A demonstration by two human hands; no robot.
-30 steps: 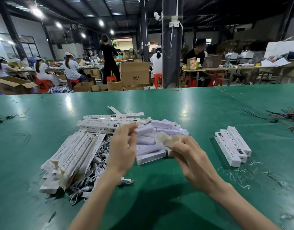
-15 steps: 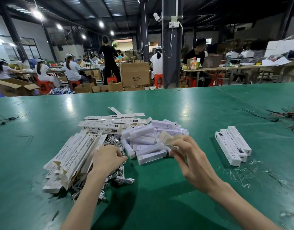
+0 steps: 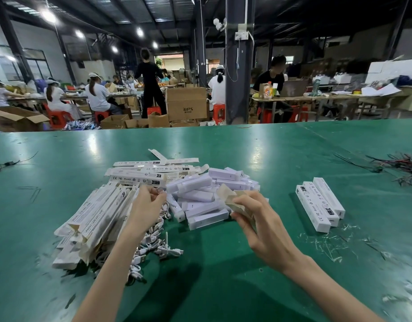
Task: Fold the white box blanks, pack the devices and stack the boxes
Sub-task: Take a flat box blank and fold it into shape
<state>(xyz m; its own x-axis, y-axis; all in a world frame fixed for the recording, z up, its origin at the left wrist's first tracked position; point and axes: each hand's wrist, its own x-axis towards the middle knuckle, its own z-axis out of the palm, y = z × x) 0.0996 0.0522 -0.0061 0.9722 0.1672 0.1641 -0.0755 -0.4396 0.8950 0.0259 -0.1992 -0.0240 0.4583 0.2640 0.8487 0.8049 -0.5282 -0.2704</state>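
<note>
Both hands work over the middle of the heap. The right hand [image 3: 260, 219] grips a half-opened box blank [image 3: 231, 197], thumb on one side and curled fingers behind, with its brown inner face turned up. Held that way, the open end points toward the pile of devices [image 3: 200, 194], probably so one can be slid straight in. The left hand [image 3: 149, 205] hovers at the near edge of that pile, fingers curled in toward the thumb as if pinching. Something small and pale may sit at the fingertips, but I cannot tell whether it has hold of anything.

Supplies seem laid out by reach. Flat blanks [image 3: 95, 217] fan out to the left, and white cables [image 3: 158, 248] lie tangled under the left wrist. Three finished boxes [image 3: 321, 205] lie side by side well to the right (a tidy start on the stack, kept apart from the loose stock). By my judgement the packing is at an early stage, with most devices unboxed.

The green table [image 3: 223, 287] is glossy and reflects the ceiling lamps. Thin plastic scraps [image 3: 328, 245] litter it near the finished boxes, and dark wires [image 3: 400, 166] sprawl at the far right. Beyond is a dim workshop with seated workers at benches, red stools, cardboard cartons [image 3: 186, 103] and a steel pillar [image 3: 237, 66].
</note>
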